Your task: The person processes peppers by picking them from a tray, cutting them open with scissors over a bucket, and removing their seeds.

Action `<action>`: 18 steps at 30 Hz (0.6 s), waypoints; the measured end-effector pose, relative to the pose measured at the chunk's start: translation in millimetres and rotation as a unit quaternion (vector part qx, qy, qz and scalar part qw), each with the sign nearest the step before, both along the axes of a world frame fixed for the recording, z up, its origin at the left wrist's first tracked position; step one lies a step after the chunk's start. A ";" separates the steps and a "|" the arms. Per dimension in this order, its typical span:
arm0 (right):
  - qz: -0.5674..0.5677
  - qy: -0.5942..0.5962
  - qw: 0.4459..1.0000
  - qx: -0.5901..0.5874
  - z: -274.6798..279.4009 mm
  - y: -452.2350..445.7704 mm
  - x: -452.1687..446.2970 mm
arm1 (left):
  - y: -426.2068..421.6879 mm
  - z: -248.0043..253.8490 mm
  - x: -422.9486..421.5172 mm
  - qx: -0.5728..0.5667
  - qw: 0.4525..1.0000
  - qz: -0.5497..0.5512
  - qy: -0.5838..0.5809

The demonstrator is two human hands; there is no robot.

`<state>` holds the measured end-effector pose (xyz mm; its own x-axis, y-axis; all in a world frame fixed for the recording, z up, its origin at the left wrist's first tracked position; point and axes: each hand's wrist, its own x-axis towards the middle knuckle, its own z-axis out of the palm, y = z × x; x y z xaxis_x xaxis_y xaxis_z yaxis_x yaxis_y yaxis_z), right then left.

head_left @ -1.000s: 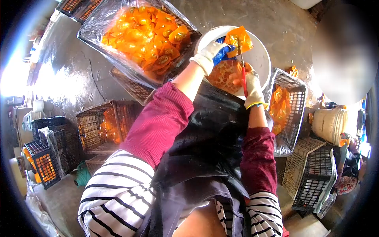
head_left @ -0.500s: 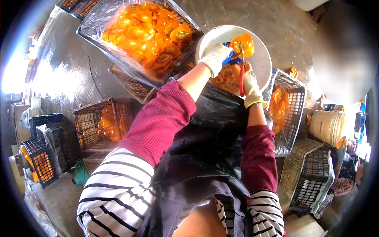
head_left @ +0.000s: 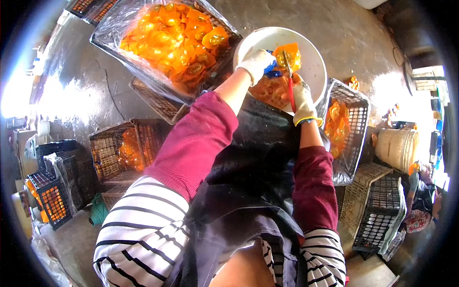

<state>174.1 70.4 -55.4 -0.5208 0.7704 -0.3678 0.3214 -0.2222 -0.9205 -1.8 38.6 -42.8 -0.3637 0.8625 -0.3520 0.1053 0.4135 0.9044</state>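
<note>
Over a round white bucket [head_left: 313, 60], my left hand [head_left: 257, 64], in a white and blue glove, is closed on an orange piece [head_left: 292, 56] with a yellowish centre. My right hand [head_left: 302, 98], gloved with a yellow cuff, is wrapped round red-handled scissors [head_left: 290, 91]. Their blades lie against the orange piece; whether they are parted cannot be made out. Inside the bucket, below my hands, is a mass of orange-red pieces [head_left: 272, 92]. My fingertips are partly hidden by the gloves and the piece.
A plastic-lined crate [head_left: 112, 45] heaped with orange pieces stands left of the bucket. Another lined crate [head_left: 358, 119] with orange pieces is at the right. More crates [head_left: 380, 215] and a cream bucket [head_left: 397, 146] stand farther right, near another person [head_left: 423, 201]. Crates [head_left: 107, 148] are also at left.
The orange piece has turned in my left hand, and the scissors' blades have shifted across it. The blurred shape at upper right is gone from view.
</note>
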 end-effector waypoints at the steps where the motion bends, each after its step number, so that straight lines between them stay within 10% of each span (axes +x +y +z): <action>1: 0.003 -0.029 0.999 -0.013 10.5 -0.9 -0.8 | -4.2 6.7 -3.2 -0.016 0.996 -0.008 0.090; 9: 0.108 -0.235 0.910 0.323 -10.4 4.2 4.6 | -9.2 27.2 -11.8 -0.085 0.962 -0.070 0.250; 13: 0.048 -0.045 0.998 0.002 5.8 0.8 0.8 | 4.2 18.9 -13.8 -0.031 0.966 0.011 0.258; 15: 0.025 0.032 0.990 -0.132 17.1 1.0 -0.8 | 21.9 -26.2 -28.5 0.080 0.985 0.083 -0.126; 17: -0.014 0.094 0.986 -0.136 33.8 -8.2 -7.4 | -1.4 10.0 -11.1 0.163 0.828 0.110 -0.525; 18: -0.032 0.125 0.982 -0.139 37.6 -11.4 -10.3 | 4.5 0.2 -5.7 0.206 0.860 0.061 -0.464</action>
<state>163.9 59.1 -17.9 -0.5755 0.6921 -0.4356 0.0698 -0.4891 -0.8694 -7.5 43.1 -42.7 -0.1876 0.9591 -0.2122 -0.7612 -0.0054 0.6485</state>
